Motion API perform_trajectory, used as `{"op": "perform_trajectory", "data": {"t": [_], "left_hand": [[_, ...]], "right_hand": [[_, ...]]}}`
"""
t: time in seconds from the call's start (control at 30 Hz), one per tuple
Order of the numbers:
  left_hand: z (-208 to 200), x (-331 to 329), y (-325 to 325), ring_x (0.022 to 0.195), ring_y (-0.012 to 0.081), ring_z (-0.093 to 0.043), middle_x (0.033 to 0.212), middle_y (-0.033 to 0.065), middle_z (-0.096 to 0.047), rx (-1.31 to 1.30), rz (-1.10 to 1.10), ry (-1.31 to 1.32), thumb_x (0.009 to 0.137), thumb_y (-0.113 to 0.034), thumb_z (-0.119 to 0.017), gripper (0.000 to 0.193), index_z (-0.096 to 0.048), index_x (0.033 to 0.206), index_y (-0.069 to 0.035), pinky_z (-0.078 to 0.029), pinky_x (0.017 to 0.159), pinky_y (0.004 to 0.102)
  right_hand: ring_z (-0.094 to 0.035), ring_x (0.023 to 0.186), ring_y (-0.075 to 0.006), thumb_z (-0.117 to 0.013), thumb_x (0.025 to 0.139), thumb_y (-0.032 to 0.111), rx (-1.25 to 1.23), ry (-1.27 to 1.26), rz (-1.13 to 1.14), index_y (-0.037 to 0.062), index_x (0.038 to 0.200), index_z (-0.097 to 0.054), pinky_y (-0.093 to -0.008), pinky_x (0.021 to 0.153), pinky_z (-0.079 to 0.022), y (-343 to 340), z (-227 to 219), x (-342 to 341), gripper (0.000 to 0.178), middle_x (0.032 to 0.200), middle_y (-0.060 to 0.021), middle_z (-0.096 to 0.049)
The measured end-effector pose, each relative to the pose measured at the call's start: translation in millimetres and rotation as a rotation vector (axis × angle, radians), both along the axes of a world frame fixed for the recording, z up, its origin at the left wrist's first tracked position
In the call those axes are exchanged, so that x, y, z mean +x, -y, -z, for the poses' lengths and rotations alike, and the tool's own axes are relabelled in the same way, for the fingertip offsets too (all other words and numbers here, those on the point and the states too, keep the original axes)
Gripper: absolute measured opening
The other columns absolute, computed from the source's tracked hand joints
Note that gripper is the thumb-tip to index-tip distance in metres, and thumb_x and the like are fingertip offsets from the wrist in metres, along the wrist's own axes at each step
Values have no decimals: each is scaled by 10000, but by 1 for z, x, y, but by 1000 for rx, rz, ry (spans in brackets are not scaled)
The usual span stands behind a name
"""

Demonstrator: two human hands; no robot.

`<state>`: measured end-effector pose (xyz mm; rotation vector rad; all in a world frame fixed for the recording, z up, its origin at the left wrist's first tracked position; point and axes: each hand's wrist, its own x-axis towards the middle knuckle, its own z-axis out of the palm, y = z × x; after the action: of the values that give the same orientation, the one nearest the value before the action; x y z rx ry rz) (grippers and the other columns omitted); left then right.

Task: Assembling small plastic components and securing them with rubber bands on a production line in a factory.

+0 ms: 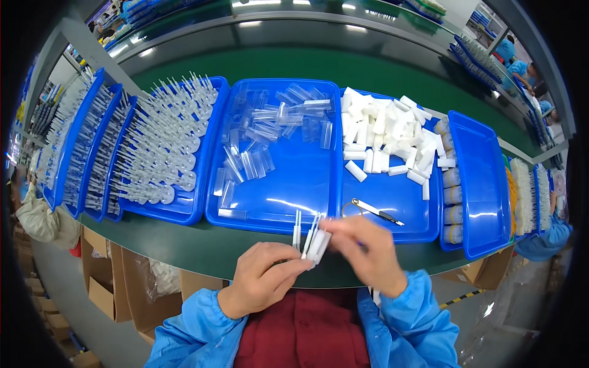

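Note:
Close to my body, over the bench's near edge, my left hand is closed around several thin white rods that point upward. A white cylindrical piece stands among them, beside the fingertips. My right hand is at the upper right of this bunch, its thumb and fingers bent together near the rod tips. Blur and the fingers hide what the right hand pinches. Ahead lies a blue tray of clear plastic tubes. Right of it, another blue tray holds a heap of white cylinders.
A slim black-and-white tool lies in the right tray. Leftward, blue trays carry upright white stemmed parts. A tilted blue tray leans at right. A green belt runs behind; cardboard boxes stand below.

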<state>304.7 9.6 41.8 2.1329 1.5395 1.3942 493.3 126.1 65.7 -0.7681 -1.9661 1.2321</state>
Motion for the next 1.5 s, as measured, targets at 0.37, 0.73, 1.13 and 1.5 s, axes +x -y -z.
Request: {"op": "perform_trajectory", "data": {"t": [0.37, 0.73, 1.13, 1.5], "left_hand": [[0, -10, 1, 802, 216, -648, 973, 43, -665, -8, -30, -130, 695, 12, -758, 383, -732, 1060, -98, -486, 633, 329], [-17, -3, 2, 799, 164, -617, 998, -10, -669, 34, 23, -246, 691, -69, -728, 393, -768, 1073, -151, -453, 617, 295], [-15, -7, 5, 918, 170, -613, 1108, 7, -669, -13, 28, -307, 770, -124, -665, 346, -732, 1110, -135, -463, 680, 289], [-10, -5, 2, 912, 247, -614, 1128, 112, -624, 5, -25, 61, 698, 70, -801, 439, -657, 1088, -72, -499, 751, 335]], "right_hand": [[-655, 723, -255, -682, 791, 3, 760, 832, 77, 29, 1149, -637, -377, 641, -543, -87, 28, -11, 362, 839, -136, -640], [-644, 841, -77, -602, 945, 16, -354, -62, 91, -23, 1171, -609, -230, 731, -490, -19, -4, -21, 230, 909, -77, -724], [-667, 905, -259, -630, 939, 84, 401, 69, 60, 52, 1058, -703, -384, 946, -428, -10, -21, -18, 144, 1037, -89, -728], [-645, 988, -237, -637, 919, 30, 395, 33, -53, 70, 1138, -709, -439, 991, -407, -1, -17, -21, 234, 1048, -84, -709]]}}
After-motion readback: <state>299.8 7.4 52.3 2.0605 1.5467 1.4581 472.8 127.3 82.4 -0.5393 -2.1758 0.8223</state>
